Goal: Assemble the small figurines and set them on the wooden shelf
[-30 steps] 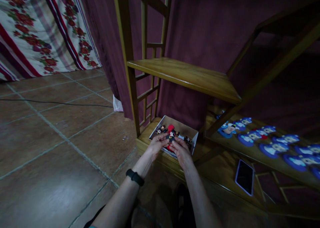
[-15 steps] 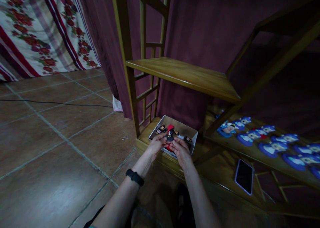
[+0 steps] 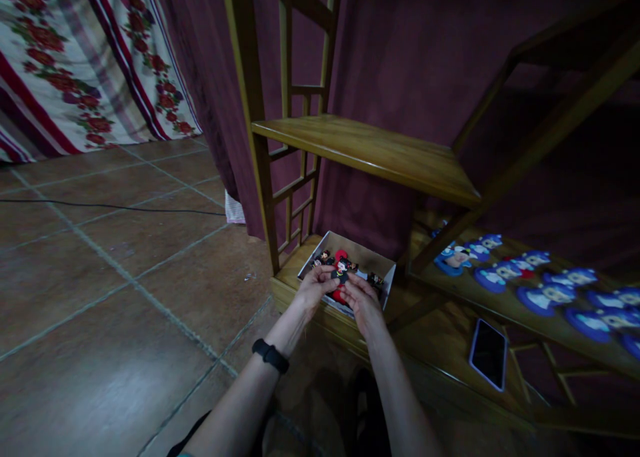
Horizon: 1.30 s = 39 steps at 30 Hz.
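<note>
My left hand (image 3: 313, 287) and my right hand (image 3: 364, 301) meet over a white cardboard box (image 3: 387, 274) that sits on the lowest wooden shelf. Between the fingertips of both hands is a small dark figure with red and white parts (image 3: 341, 271). The box holds several more small black and red figures (image 3: 323, 257). A black band (image 3: 270, 355) is on my left wrist.
A wooden shelf unit (image 3: 367, 151) stands against a maroon curtain. Several blue flat figures (image 3: 543, 295) lie in rows on the lower right shelf. A phone (image 3: 488, 353) lies face up on the base board. A black cable (image 3: 110, 207) crosses the tiled floor at left.
Both hands stay over the box, and the small figure between the fingertips has shifted only slightly. Nothing else has moved.
</note>
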Available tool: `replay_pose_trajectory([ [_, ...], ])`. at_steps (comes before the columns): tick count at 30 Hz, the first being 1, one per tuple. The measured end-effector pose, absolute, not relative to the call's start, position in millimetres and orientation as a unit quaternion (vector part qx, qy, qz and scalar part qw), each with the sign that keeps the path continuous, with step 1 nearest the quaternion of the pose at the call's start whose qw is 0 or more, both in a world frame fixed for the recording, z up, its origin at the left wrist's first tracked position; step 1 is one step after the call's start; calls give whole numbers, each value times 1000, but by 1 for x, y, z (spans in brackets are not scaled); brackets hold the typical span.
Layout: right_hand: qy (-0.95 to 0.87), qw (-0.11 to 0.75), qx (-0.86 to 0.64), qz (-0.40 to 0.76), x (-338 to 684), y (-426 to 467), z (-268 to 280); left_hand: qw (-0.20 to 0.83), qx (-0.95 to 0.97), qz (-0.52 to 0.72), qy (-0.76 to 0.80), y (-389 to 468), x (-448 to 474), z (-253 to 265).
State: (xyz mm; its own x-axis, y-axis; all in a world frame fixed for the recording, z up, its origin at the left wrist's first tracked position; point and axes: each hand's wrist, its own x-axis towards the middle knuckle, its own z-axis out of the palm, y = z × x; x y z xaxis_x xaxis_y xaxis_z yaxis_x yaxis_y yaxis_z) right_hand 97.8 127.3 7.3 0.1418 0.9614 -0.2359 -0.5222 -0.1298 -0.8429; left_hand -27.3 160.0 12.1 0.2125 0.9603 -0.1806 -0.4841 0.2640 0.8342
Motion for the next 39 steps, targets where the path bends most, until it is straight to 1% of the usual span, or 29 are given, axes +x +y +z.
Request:
replay_pose_trajectory([
  [7,-231,616,-435,614,98,127,7,651,363,534,398,159,-21,12],
  [15,-224,633,-436,600,98,127,8,621,406,533,407,157,-16,11],
  [28,-204,635,-422,614,97,129,11,576,457,553,392,153,-14,15],
  [34,-202,636,-423,612,102,130,7,552,479,526,434,152,-14,16],
  [39,-204,632,-429,613,108,132,6,586,518,475,404,152,-16,15],
])
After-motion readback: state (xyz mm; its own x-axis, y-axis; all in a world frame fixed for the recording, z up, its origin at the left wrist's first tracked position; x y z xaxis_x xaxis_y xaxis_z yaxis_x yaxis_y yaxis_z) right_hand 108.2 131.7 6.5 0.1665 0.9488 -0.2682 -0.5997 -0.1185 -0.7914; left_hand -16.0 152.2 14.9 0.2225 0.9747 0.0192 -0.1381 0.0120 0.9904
